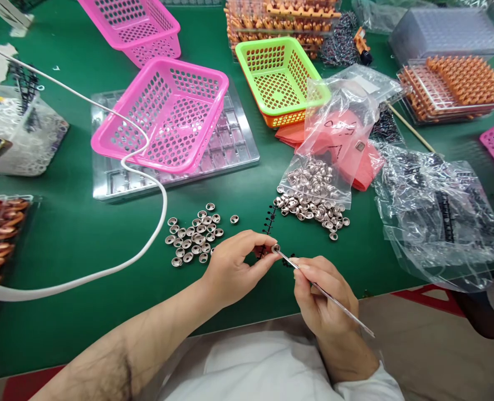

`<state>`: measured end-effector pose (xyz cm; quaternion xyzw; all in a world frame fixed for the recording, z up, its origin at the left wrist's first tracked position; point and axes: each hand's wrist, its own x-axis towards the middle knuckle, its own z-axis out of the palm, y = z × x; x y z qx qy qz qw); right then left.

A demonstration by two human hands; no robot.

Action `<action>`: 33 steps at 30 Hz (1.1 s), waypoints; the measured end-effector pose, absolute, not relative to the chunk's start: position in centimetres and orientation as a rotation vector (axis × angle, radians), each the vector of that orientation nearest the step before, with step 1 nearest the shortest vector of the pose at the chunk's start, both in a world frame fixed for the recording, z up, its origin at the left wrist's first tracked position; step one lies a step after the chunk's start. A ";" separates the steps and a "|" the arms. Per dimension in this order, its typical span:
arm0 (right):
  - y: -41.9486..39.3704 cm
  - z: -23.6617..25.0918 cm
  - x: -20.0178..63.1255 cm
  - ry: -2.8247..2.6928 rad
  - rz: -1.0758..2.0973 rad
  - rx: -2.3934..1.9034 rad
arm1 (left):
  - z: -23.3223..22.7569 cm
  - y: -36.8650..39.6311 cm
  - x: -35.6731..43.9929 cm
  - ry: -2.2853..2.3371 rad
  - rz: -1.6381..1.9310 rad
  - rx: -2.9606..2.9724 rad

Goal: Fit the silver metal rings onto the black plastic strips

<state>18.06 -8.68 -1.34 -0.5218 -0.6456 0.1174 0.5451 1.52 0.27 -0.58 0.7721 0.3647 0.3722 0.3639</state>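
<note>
Between the thumb and fingers of my left hand (238, 262) is pinched a small round metal cap (275, 248), its open side facing up. My right hand (326, 292) grips a thin metal rod (338, 305) like a pen, its tip meeting the cap. A black toothed plastic strip (269, 220) runs up from behind my left fingers; whether they hold it I cannot tell. Left of that hand lies a loose group of similar metal caps (196, 238). More caps (313, 189) spill from a clear plastic bag (342, 106) beyond my hands.
A pink basket (163, 159) rests on a clear tray (247, 146). Behind stands a green basket (267, 106). A white cable (163, 217) loops across the left side. On the right are clear bags (417, 223) and orange parts (459, 83) in trays.
</note>
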 end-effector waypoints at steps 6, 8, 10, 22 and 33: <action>-8.6 -1.4 18.0 -1.528 0.255 -1.229 | -0.6 0.3 1.6 0.916 0.985 2.055; -8.5 -1.4 18.0 -1.534 0.243 -1.225 | -0.7 0.3 1.6 0.917 0.986 2.063; -8.5 -1.3 17.9 -1.540 0.236 -1.228 | -0.7 0.3 1.6 0.924 0.987 2.070; -8.3 -0.6 17.9 -1.592 0.197 -1.289 | -0.3 0.1 1.7 0.983 0.987 2.104; -8.4 -0.7 17.9 -1.547 0.235 -1.282 | -0.2 0.0 1.8 1.040 0.915 1.869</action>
